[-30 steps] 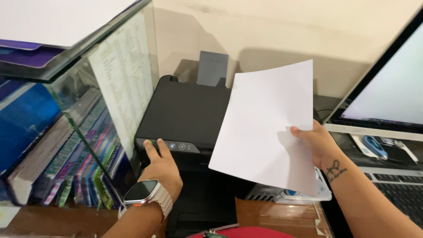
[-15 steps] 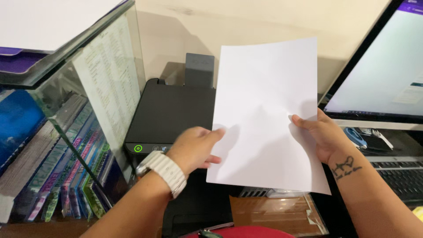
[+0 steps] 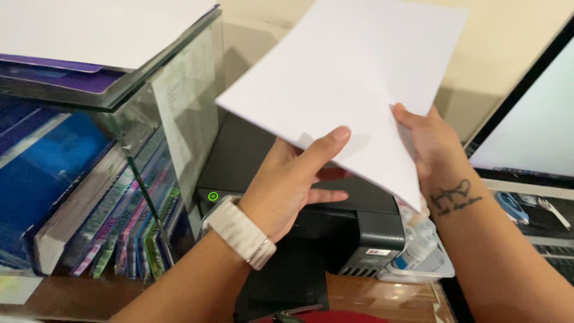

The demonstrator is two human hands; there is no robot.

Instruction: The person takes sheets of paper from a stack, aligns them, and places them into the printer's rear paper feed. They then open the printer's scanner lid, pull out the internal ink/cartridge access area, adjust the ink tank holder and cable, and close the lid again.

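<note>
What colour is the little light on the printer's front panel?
Green, a glowing ring on the black printer, seen in the head view.

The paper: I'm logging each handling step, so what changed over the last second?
The left hand left the printer's buttons and took hold of the white sheet, which both hands lifted and tilted up-left. The right hand kept its grip; printer and books stayed put.

You have a glass shelf unit [image 3: 179,107] close on the left and a monitor [image 3: 532,119] on the right; the printer [image 3: 263,161] lid between them is overhung by the sheet [image 3: 341,84].
</note>
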